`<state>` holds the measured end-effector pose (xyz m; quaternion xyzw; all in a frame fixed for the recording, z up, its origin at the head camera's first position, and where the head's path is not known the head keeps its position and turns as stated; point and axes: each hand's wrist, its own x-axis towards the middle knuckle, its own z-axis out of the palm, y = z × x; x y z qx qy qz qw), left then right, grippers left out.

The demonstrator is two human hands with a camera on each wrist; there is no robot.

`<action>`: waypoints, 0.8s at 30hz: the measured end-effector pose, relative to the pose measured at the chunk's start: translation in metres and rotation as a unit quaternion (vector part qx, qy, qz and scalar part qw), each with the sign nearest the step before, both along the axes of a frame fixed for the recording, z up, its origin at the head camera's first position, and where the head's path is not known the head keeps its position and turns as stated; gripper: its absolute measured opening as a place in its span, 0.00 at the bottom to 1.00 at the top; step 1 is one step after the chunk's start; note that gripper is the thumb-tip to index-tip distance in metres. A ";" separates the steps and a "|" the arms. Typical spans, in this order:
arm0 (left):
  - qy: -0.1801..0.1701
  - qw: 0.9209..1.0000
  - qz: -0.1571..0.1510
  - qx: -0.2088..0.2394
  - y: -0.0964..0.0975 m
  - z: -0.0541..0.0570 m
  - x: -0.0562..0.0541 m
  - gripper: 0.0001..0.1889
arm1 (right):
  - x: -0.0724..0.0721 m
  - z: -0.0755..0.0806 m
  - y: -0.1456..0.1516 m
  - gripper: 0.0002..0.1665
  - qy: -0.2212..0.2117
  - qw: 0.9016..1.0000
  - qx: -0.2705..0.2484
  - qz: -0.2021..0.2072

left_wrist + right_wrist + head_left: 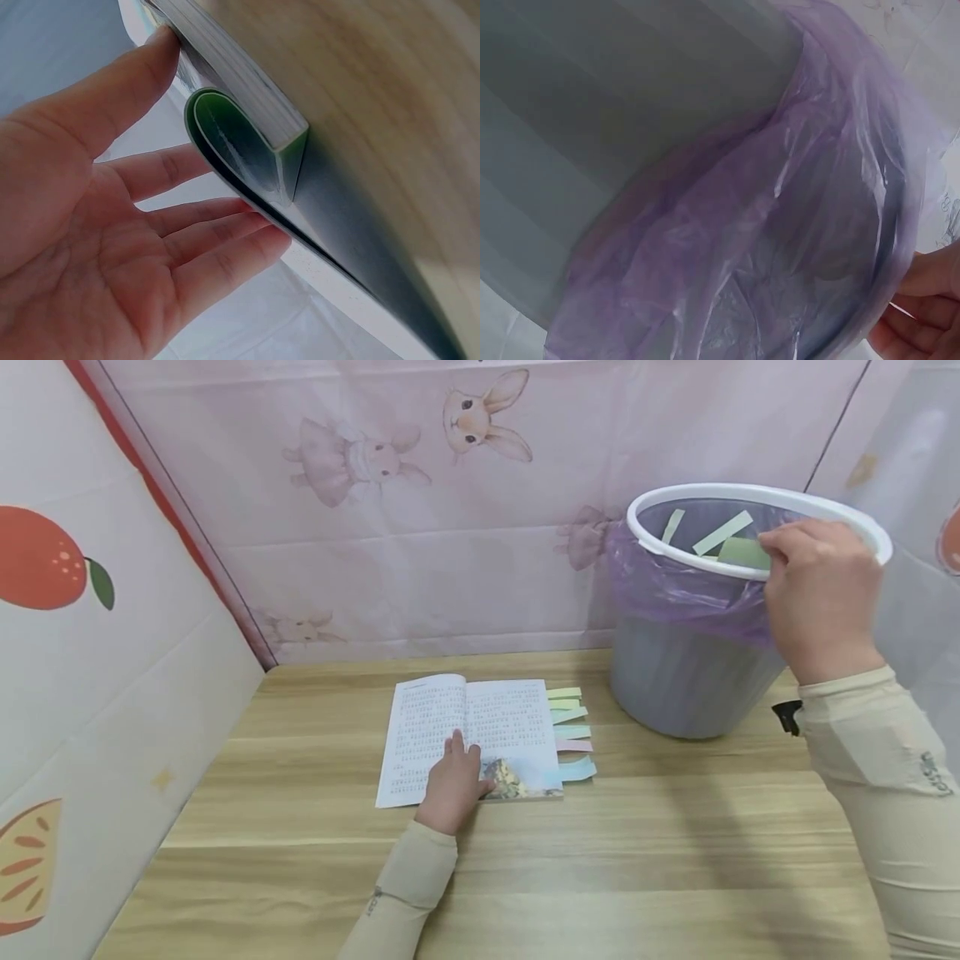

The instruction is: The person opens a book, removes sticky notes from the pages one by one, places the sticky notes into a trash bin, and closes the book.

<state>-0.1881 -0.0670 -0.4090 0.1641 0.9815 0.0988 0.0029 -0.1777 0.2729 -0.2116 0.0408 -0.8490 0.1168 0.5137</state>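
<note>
An open book of printed pages lies on the wooden table, with a coloured picture at the foot of its right page. My left hand rests on the lower middle of it, fingers extended over the left page. In the left wrist view the thumb touches the book's edge, and the fingers lie against a bowed page side. Over the rim of a grey bin is my right hand, fingers bent. A green paper piece shows right at its fingertips; I cannot tell whether they pinch it.
Several coloured sticky tabs stick out from the book's right edge. A purple liner bag hangs over the bin's side under its white rim. Pale paper strips lie inside. Behind the table stands a wall with printed rabbits.
</note>
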 end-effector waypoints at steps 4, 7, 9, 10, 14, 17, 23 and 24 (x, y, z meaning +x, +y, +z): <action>0.003 1.000 0.001 -0.001 0.000 0.002 0.000 0.27 | 0.000 -0.001 -0.001 0.13 -0.002 1.000 0.000 -0.001; -0.002 1.000 0.004 -0.001 0.000 0.002 0.000 0.28 | 0.002 -0.002 -0.004 0.13 0.014 1.000 -0.003 0.001; -0.005 1.000 0.004 -0.002 0.000 0.001 0.000 0.28 | 0.006 -0.003 -0.010 0.12 0.037 0.999 0.003 0.011; -0.007 1.000 0.004 -0.004 0.000 0.001 0.001 0.28 | 0.009 -0.005 -0.014 0.12 0.055 0.998 0.007 0.021; -0.004 1.000 0.002 -0.008 0.000 0.001 0.000 0.29 | 0.018 -0.024 -0.040 0.12 0.126 0.982 0.075 0.119; -0.004 1.000 0.003 -0.006 0.000 0.001 0.000 0.29 | 0.017 -0.056 -0.060 0.13 0.092 0.949 0.182 0.240; -0.011 1.000 0.003 -0.002 0.001 0.001 0.000 0.30 | 0.006 -0.147 -0.088 0.13 -0.146 0.866 0.341 0.336; -0.012 1.000 0.004 -0.005 0.001 0.001 0.001 0.30 | 0.004 -0.160 -0.090 0.12 -0.170 0.858 0.353 0.333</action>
